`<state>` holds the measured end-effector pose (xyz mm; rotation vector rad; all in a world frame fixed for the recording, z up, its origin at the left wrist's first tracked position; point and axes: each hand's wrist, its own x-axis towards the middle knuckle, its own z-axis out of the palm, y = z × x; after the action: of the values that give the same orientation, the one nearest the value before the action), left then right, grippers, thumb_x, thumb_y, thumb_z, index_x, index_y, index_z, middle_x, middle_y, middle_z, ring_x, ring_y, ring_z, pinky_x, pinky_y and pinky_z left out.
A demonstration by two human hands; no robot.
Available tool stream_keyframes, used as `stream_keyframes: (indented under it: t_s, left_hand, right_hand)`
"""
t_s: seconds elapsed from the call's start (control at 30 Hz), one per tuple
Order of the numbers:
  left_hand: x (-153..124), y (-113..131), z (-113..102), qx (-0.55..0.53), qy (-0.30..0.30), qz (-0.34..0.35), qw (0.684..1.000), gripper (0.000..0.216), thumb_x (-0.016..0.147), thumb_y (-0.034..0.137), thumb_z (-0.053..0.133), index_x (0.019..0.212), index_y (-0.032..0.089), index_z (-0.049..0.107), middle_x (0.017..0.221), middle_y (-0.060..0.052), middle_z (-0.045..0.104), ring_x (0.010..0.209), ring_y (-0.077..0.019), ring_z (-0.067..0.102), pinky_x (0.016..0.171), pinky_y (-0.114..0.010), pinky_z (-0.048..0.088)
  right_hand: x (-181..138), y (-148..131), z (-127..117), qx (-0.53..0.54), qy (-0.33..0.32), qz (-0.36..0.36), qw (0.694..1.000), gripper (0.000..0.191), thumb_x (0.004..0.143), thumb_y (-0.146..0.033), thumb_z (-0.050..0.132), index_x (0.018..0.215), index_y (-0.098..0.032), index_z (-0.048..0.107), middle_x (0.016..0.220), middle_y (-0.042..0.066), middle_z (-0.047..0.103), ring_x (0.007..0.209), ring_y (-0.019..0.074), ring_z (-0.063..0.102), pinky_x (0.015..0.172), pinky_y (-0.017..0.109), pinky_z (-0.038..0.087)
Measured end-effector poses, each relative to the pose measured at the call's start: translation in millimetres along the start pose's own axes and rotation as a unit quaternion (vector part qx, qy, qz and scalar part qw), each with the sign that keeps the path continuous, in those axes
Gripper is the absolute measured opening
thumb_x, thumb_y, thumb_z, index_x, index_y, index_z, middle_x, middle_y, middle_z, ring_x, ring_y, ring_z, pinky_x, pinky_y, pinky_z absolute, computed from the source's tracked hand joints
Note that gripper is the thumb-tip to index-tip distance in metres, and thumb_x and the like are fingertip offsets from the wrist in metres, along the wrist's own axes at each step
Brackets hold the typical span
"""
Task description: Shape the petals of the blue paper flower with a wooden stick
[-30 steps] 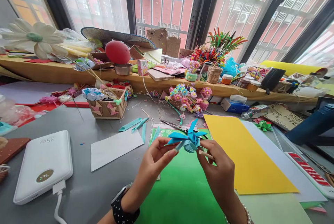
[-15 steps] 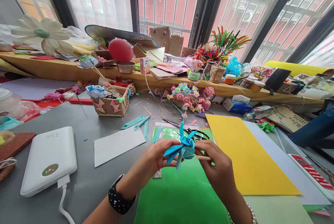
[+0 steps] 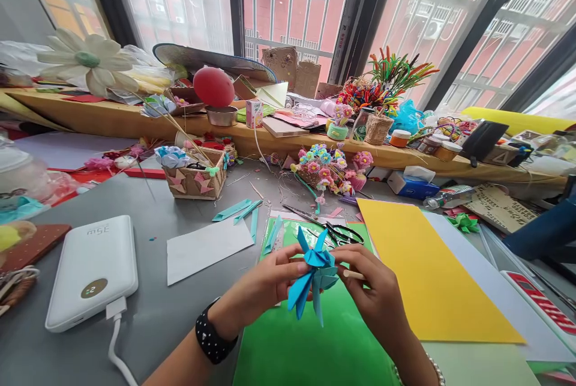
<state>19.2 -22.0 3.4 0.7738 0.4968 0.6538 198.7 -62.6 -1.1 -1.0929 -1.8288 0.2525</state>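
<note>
A blue folded-paper flower, with pointed petals in darker and paler blue, is held above a green sheet. My left hand grips it from the left, thumb in front and fingers behind. On the other side, my right hand is closed round a short pale wooden stick, its thumb and index finger at the flower's right edge. Part of the stick is hidden in the palm. Just behind the flower lie black-handled scissors. Folded light-blue paper strips rest farther left, one strip beside a clear ruler.
On the left are a white power bank with a cable and a white paper sheet. Yellow card lies on the right. Behind stand a cardboard basket, a bunch of small flowers and a crowded ledge.
The blue paper flower has turned in my hands, its lower petals now pointing more downward. Both hands stay on it, and the right keeps the stick. The view has shifted slightly.
</note>
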Motion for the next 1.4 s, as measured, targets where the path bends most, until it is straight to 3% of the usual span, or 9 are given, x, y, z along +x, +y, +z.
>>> stream_keyframes:
  t_s: [0.2,0.33,0.43,0.63,1.0,1.23,1.4]
  left_hand:
    - [0,-3,0,-0.014,-0.026,0.001,1.0,0.027,0.066,0.024,0.072,0.092,0.019,0.066,0.087,-0.005,0.067,0.071,-0.015,0.065,0.063,-0.021,0.05]
    - [2,-4,-1,-0.008,-0.015,-0.007,1.0,0.032,0.062,0.026,0.075,0.091,0.017,0.064,0.088,-0.005,0.067,0.072,-0.0166,0.066,0.064,-0.021,0.048]
    - [2,-5,-3,-0.011,0.011,-0.006,1.0,0.037,0.06,0.025,0.076,0.093,0.017,0.062,0.085,-0.004,0.066,0.069,-0.0146,0.064,0.064,-0.022,0.047]
    - [2,-5,-4,-0.019,0.051,-0.006,0.998,0.032,0.061,0.021,0.076,0.089,0.019,0.061,0.079,0.002,0.063,0.065,-0.0097,0.06,0.064,-0.02,0.045]
    - [7,-7,-8,-0.017,0.027,0.01,0.999,0.02,0.065,0.017,0.072,0.084,0.018,0.064,0.076,0.0,0.064,0.065,-0.0119,0.061,0.062,-0.022,0.049]
    - [9,-9,-9,0.005,0.044,0.007,0.999,0.024,0.068,0.02,0.07,0.091,0.018,0.064,0.081,-0.002,0.066,0.066,-0.0105,0.061,0.057,-0.018,0.05]
    - [9,-10,-12,0.018,0.044,0.021,0.999,0.02,0.072,0.021,0.067,0.092,0.02,0.063,0.083,-0.001,0.066,0.071,-0.0114,0.061,0.062,-0.021,0.051]
  right_hand:
    - [-4,-1,2,0.009,0.025,0.027,0.999,0.021,0.083,-0.015,0.049,0.097,-0.022,0.061,0.095,0.007,0.055,0.087,0.0163,0.059,0.057,0.02,0.054]
    - [-7,-5,3,-0.002,0.074,0.05,0.996,0.017,0.082,-0.017,0.052,0.097,-0.023,0.06,0.092,0.004,0.05,0.059,0.0091,0.053,0.043,0.018,0.048]
    - [-8,-8,2,-0.005,0.109,0.037,0.993,0.012,0.081,-0.018,0.054,0.091,-0.022,0.059,0.088,0.003,0.05,0.047,0.0057,0.041,0.042,0.021,0.044]
    - [-8,-10,0,0.018,0.045,-0.041,0.998,0.017,0.078,-0.014,0.059,0.093,-0.022,0.057,0.085,0.003,0.051,0.058,0.0101,0.048,0.042,0.02,0.039]
    - [-7,-7,2,0.04,-0.016,0.008,0.999,0.015,0.077,-0.013,0.058,0.089,-0.021,0.052,0.076,-0.002,0.054,0.047,0.0077,0.037,0.041,0.019,0.035]
    - [-4,-7,2,0.025,-0.062,0.023,0.997,0.008,0.078,-0.011,0.055,0.081,-0.018,0.055,0.075,0.001,0.057,0.057,0.0109,0.051,0.045,0.019,0.039]
    - [-2,-8,5,0.014,-0.051,-0.011,0.999,0.01,0.078,-0.008,0.052,0.081,-0.017,0.056,0.073,0.003,0.059,0.067,0.0141,0.058,0.055,0.021,0.046]
